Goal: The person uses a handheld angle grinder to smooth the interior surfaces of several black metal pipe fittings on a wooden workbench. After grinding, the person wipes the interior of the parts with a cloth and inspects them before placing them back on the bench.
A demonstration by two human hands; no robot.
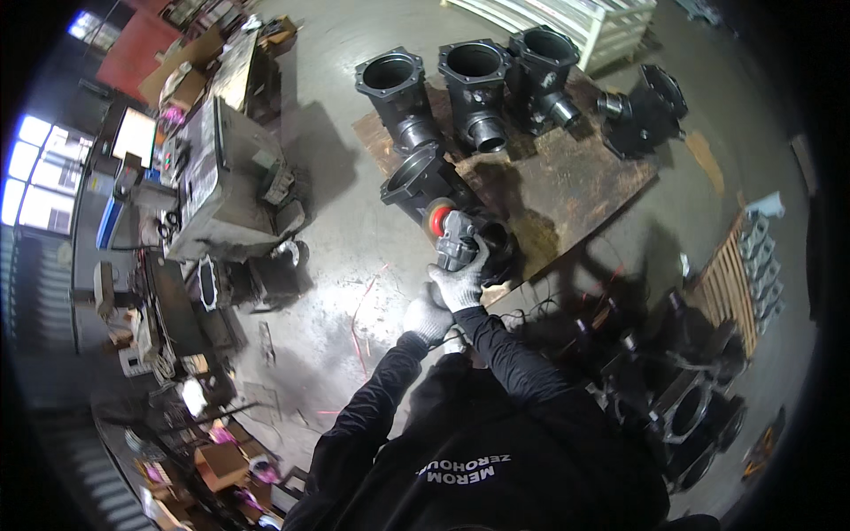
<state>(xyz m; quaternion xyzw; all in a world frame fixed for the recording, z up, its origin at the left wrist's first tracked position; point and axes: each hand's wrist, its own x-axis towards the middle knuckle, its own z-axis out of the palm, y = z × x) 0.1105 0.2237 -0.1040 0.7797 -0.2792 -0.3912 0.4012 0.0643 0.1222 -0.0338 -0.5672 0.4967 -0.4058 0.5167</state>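
Note:
Both my hands wear pale knit gloves and hold an angle grinder (457,250) with a red, round disc (438,219). My right hand (464,281) is wrapped round the grinder's body, close behind its head. Nearer to me, my left hand (428,318) is closed at the rear end of the tool, most of which it hides. The disc is at a black cast-metal housing (423,180) that lies on its side; whether they touch, I cannot tell. Part of this housing is hidden under the grinder and my right hand.
A wooden board (589,181) bears more black housings, among them one upright (390,88) and one tipped (645,113). Dark castings (686,411) crowd the right floor. At left stands a grey metal cabinet (208,181). A red cord (356,329) lies on the floor.

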